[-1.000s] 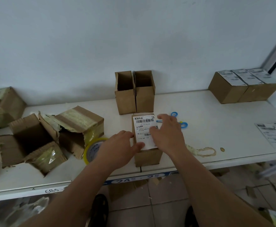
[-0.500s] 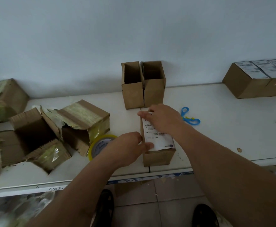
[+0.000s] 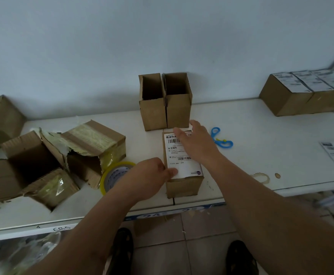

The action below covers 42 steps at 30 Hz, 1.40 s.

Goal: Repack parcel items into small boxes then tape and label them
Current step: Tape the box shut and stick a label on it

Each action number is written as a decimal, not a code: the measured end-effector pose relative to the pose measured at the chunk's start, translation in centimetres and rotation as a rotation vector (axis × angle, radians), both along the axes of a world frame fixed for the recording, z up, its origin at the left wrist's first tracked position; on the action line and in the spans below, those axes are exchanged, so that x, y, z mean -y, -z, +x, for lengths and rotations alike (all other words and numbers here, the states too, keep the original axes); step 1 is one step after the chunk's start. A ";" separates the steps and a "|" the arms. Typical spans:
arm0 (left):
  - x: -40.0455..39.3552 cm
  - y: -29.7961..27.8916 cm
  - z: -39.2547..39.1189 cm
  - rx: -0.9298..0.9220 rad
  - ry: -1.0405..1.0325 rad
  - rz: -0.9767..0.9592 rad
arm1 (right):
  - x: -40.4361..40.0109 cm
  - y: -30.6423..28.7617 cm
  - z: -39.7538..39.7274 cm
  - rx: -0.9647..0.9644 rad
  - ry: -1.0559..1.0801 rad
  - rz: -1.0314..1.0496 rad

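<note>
So the white surface (image 3: 261, 135) is carrying a small sealed box (image 3: 184, 185) near its front edge. The right hand (image 3: 197, 144) is lying flat, fingers spread, on the label (image 3: 182, 155). The left hand (image 3: 150, 175) is pinching the label's near-left corner with its grip curled.

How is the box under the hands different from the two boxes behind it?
The front box lies closed with a white label on top; the two back boxes stand upright, open, unlabelled. Both hands touch the front box; nothing touches the back boxes. All are plain brown cardboard.
</note>
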<state>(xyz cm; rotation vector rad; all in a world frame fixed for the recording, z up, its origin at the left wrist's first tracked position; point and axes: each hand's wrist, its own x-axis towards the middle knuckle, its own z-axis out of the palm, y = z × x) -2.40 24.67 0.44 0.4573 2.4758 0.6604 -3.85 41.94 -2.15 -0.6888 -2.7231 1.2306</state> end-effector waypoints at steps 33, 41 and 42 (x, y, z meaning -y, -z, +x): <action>-1.3 1.8 -1.0 0.087 -0.076 0.148 | 1.1 -0.1 -0.9 0.224 0.047 0.124; -1.4 1.6 -0.6 0.074 -0.106 0.148 | 0.7 -0.4 1.0 0.171 0.049 -0.067; -1.2 1.6 -0.5 0.083 -0.108 0.156 | 0.6 -0.3 1.7 0.168 0.059 -0.106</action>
